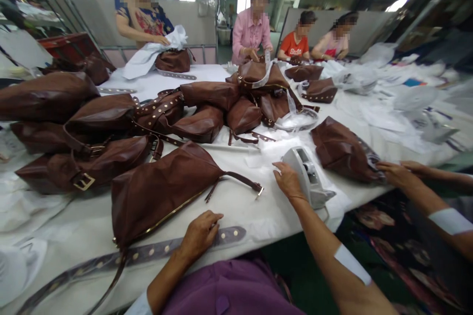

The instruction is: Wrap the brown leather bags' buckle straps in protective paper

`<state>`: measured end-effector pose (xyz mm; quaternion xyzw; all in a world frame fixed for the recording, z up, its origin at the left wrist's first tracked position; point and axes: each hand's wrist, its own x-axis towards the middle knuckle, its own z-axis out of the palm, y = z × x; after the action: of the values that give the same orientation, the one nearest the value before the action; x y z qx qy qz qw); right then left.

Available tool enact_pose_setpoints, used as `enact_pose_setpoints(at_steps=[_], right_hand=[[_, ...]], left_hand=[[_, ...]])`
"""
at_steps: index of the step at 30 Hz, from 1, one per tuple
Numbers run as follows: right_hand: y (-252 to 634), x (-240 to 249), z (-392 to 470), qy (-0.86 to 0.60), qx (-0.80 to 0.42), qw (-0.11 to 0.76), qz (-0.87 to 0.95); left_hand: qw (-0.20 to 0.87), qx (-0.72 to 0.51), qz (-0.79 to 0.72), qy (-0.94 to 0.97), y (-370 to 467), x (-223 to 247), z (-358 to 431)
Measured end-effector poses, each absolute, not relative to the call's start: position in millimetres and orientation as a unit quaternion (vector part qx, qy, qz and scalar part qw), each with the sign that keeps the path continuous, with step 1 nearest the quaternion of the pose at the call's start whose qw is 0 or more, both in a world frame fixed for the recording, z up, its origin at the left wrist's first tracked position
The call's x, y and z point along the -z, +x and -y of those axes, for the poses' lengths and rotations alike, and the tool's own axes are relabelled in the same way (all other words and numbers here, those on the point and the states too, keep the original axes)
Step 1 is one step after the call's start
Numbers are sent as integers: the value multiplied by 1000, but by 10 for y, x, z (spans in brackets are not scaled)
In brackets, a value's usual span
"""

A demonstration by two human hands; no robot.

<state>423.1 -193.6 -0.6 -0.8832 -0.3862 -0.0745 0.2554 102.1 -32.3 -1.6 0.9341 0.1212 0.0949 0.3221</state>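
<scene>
A brown leather handbag (162, 189) lies on its side in front of me, with a gold zip along its lower edge and a buckled strap end pointing right. My left hand (199, 235) rests over a studded strap (155, 252) wrapped in clear film. Its fingers are curled together, and whatever may be under them is hidden. My right hand (289, 181) is just left of a grey tape dispenser (305, 172), with its fingers stretched out and nothing visible in them.
Brown handbags (205, 123) are heaped across the white table (269, 221). At my right, a co-worker's hands (395, 172) touch another bag (342, 150). Several people work along the far side. Clear plastic and white sheets (388, 123) cover the right side.
</scene>
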Motion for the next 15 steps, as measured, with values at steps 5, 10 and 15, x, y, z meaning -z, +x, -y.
enact_pose_setpoints(at_steps=[5, 10, 15], right_hand=[[4388, 47, 1743, -872, 13, 14, 489], [4555, -149, 1539, -839, -46, -65, 538], [4634, -212, 1634, -841, -82, -37, 533]], left_hand=[[356, -99, -129, 920, 914, 93, 346], [373, -104, -145, 910, 887, 105, 356], [391, -96, -153, 902, 947, 154, 317]])
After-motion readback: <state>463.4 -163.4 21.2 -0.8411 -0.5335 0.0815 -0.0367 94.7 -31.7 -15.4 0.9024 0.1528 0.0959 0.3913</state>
